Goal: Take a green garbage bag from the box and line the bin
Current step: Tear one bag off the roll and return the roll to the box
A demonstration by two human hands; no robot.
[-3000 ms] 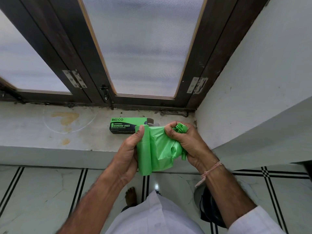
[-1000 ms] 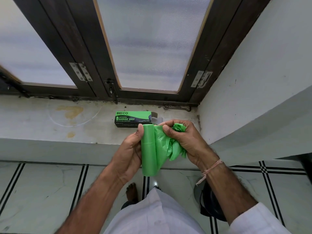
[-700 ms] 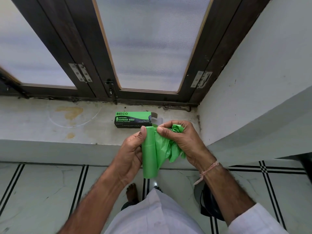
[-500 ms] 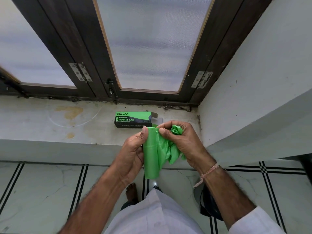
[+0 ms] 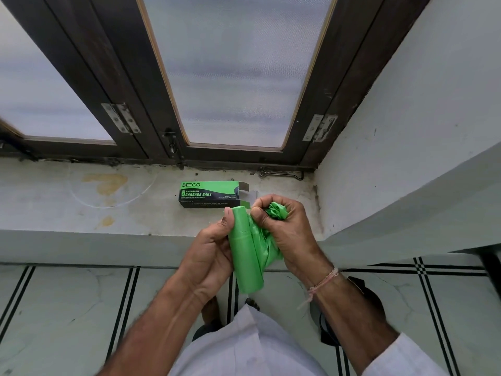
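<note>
A roll of green garbage bags [image 5: 245, 248] stands upright in front of the window ledge, gripped by my left hand [image 5: 210, 252]. Its loose end, a crumpled green bag [image 5: 276, 212], is bunched in my right hand [image 5: 284, 226], whose thumb and fingers pinch the plastic right beside the roll's top. The green and black garbage bag box [image 5: 208, 194] lies on the ledge just behind my hands, its right end flap open. A dark bin [image 5: 360, 291] shows on the floor at the lower right, mostly hidden by my right forearm.
The white stained window ledge [image 5: 81, 202] runs across the view under dark wooden window frames [image 5: 130, 90]. A white wall [image 5: 420, 104] closes the right side. Below is a tiled floor [image 5: 67, 308] with black lines, and my bare feet.
My right hand has gathered the loose bag into a tighter bunch and moved closer to the roll's top. The roll in my left hand has stayed about where it was.
</note>
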